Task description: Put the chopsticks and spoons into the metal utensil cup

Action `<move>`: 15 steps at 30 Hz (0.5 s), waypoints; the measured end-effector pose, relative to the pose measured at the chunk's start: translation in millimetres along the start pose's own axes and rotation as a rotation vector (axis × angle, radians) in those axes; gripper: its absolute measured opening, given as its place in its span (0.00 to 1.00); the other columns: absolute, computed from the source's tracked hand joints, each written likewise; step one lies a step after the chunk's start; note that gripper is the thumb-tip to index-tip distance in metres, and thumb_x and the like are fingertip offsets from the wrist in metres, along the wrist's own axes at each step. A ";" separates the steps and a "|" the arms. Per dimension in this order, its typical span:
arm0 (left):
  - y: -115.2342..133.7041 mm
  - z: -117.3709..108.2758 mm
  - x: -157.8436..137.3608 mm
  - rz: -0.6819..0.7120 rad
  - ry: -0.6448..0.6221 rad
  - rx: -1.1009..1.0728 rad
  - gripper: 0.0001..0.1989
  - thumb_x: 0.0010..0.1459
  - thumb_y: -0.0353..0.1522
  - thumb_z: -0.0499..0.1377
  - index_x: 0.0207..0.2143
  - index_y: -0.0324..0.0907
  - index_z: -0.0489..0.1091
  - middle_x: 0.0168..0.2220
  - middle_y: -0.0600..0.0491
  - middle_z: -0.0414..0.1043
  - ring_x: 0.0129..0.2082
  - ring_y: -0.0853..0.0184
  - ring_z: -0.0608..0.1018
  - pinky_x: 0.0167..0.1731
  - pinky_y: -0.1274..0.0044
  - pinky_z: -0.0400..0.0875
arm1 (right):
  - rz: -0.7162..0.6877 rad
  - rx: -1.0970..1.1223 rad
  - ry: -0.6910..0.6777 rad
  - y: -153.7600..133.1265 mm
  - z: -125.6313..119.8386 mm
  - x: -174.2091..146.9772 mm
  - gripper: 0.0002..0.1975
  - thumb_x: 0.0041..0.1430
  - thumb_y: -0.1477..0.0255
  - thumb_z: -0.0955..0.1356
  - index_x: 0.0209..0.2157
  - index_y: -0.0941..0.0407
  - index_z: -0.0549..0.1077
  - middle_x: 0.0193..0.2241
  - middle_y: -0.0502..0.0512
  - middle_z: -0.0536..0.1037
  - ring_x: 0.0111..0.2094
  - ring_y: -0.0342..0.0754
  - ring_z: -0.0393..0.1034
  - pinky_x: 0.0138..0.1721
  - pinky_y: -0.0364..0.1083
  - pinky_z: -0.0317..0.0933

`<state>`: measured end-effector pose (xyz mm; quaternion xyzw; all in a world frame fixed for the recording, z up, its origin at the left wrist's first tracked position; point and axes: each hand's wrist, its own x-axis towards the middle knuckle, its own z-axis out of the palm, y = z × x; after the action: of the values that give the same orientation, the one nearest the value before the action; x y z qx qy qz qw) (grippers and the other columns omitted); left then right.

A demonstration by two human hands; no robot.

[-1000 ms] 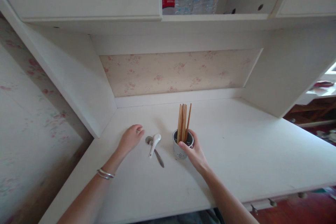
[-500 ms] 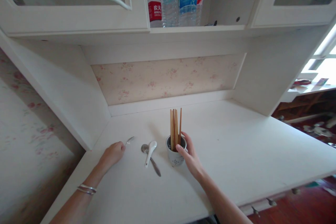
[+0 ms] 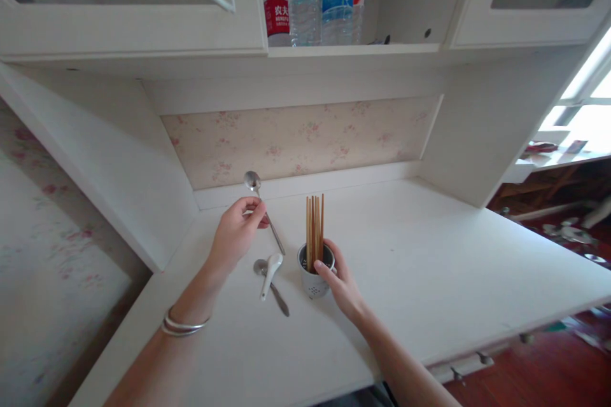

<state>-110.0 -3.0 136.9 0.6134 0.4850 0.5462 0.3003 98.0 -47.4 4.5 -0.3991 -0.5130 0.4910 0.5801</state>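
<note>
Between its thumb and fingers, my left hand [image 3: 238, 229] pinches a long-handled metal spoon [image 3: 272, 227], lifted above the counter with its bowl up and its handle slanting down to the right. My right hand [image 3: 341, 280] is wrapped round the right side of a grey cup [image 3: 312, 283] with small holes in its front. Several wooden chopsticks [image 3: 314, 232] stand upright in that cup. Just left of the cup, a white ceramic spoon [image 3: 271, 275] lies across a second metal spoon [image 3: 280, 300] on the counter.
The white counter [image 3: 405, 280] runs under a wall cabinet. Several plastic bottles [image 3: 305, 6] stand on the open shelf above. White side panels [image 3: 482, 121] bound the counter's back left and right, and drawer knobs [image 3: 484, 357] show along its front edge.
My left hand has risen and moved right, turning the metal spoon so its bowl and handle show near the cup. My right hand stays on the cup. The view has shifted slightly.
</note>
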 end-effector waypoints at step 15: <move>-47.6 69.2 -28.0 0.046 -0.079 0.232 0.13 0.57 0.42 0.54 0.34 0.42 0.70 0.30 0.51 0.75 0.29 0.66 0.77 0.32 0.76 0.70 | -0.017 -0.056 0.026 10.0 -3.2 0.3 0.29 0.56 0.61 0.67 0.58 0.51 0.58 0.53 0.55 0.70 0.52 0.53 0.66 0.54 0.55 0.58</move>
<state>-54.3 -1.0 68.2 0.6761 0.5185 0.4686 0.2335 99.5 -45.0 -5.6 -0.4169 -0.5223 0.4663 0.5796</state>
